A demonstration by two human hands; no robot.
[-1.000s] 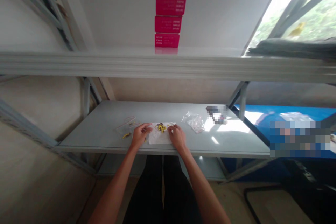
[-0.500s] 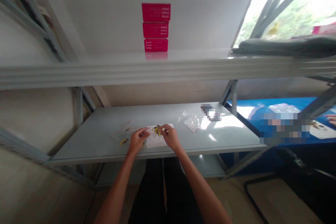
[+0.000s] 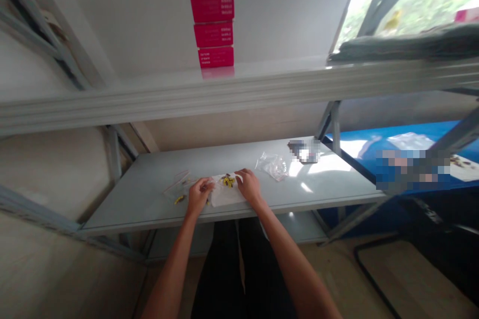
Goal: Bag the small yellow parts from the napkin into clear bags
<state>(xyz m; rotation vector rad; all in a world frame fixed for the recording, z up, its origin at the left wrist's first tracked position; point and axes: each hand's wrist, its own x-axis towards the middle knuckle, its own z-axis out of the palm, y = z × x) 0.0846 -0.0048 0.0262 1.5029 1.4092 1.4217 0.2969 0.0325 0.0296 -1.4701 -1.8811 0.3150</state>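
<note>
A sheet of white paper [image 3: 229, 199] lies on the grey shelf near its front edge, with a small heap of yellow and dark pieces [image 3: 228, 181] on it; their kind is too small to make out. My left hand [image 3: 199, 195] is closed at the paper's left edge, fingers curled. At the right edge my right hand [image 3: 249, 187] is bent around the paper's side, thumb towards the heap. Left of my left hand lie a clear zip bag [image 3: 175, 188] and a few more yellow and dark pieces [image 3: 180, 199].
Another crumpled clear bag [image 3: 273, 165] lies to the right on the shelf [image 3: 142, 194], with a blurred-out item [image 3: 305, 151] behind it. Three pink-red boxes [image 3: 214, 34] are stacked on the upper shelf. Beyond a metal post stands a blue table [image 3: 352, 152].
My right hand has drawn back from the yellow and dark pieces to the paper's right edge, leaving the heap in plain view. My left hand stays by the left edge. The camera view shifted slightly.
</note>
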